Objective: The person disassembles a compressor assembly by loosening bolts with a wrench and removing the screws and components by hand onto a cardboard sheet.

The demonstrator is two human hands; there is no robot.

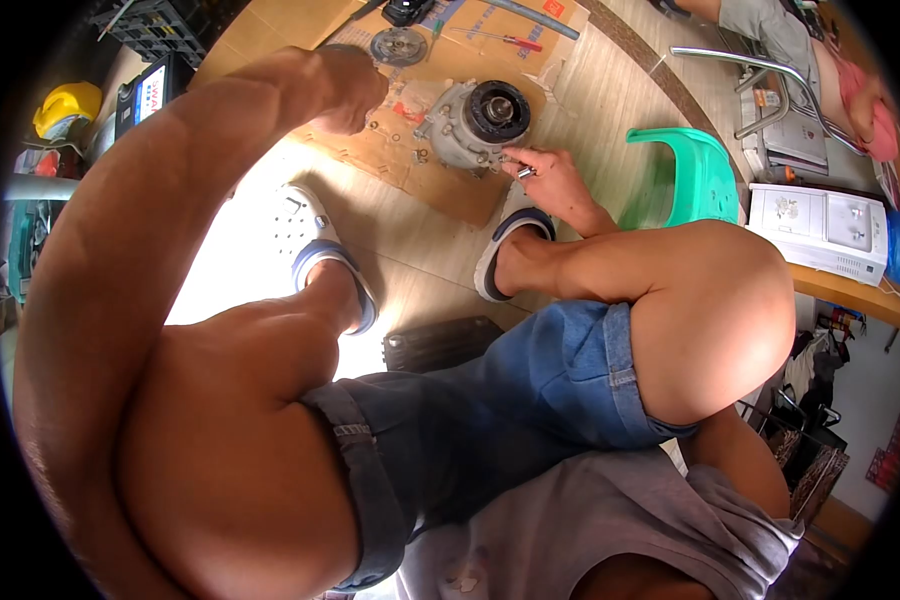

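A grey metal motor-like housing (460,135) lies on flattened cardboard, with a black round rotor (497,110) and a central shaft on top. My right hand (560,187) is at its near right edge, the index finger stretched to the housing. A short shiny metal piece (527,173) shows between its curled fingers; its exact kind is unclear. To the left of the housing, my left hand (350,92) hovers low over the cardboard with its fingers curled. What it holds, if anything, is hidden. Small nuts or washers (420,156) lie between the hand and the housing.
Beyond my left hand sits a round metal cover (398,46). A red-handled screwdriver (520,42) lies on the cardboard (460,202). At right stand a green plastic stool (700,175) and a white appliance (820,230). Another person's leg (760,25) shows at upper right.
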